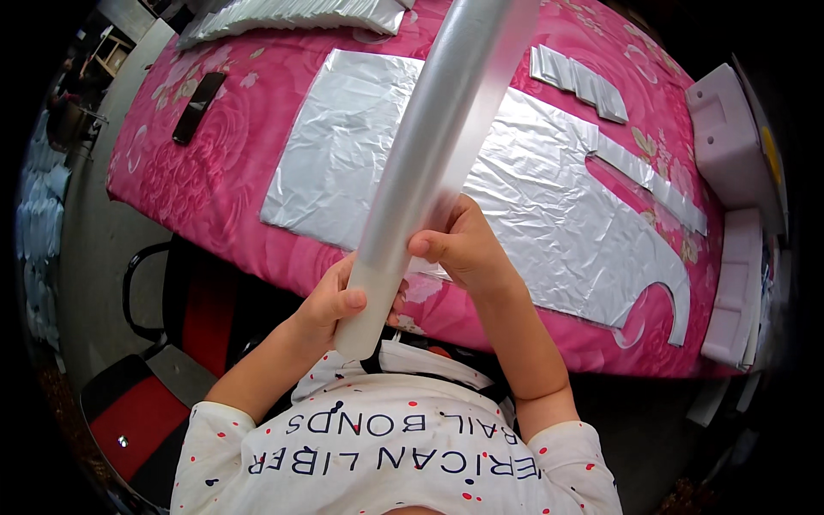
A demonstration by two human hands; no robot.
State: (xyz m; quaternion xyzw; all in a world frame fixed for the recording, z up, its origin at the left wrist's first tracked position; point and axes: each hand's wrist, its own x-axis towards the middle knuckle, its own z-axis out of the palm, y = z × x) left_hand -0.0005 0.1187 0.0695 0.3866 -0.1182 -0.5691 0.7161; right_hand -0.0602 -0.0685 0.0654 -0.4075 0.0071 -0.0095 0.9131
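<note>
Slanting up from my lap over the table is a long, shiny length of translucent plastic film [427, 129], flat or rolled, I cannot tell which. Its lower end is whiter and rounded. My left hand [336, 300] grips it near that end, thumb on top. Higher up, my right hand [459, 249] holds its right edge with the thumb across the front. Behind it a large, crinkled silvery-white plastic apron [549, 197] lies flat, with curved cut-outs at its right end. The film hides part of the apron's middle.
A pink flowered cloth [206, 163] covers the table. On it lie a black phone [199, 108], a big stack of folded plastic [292, 19] at the back and a small folded row [579, 81]. White foam boxes [730, 129] stand right. A red-and-black chair [137, 412] is at left.
</note>
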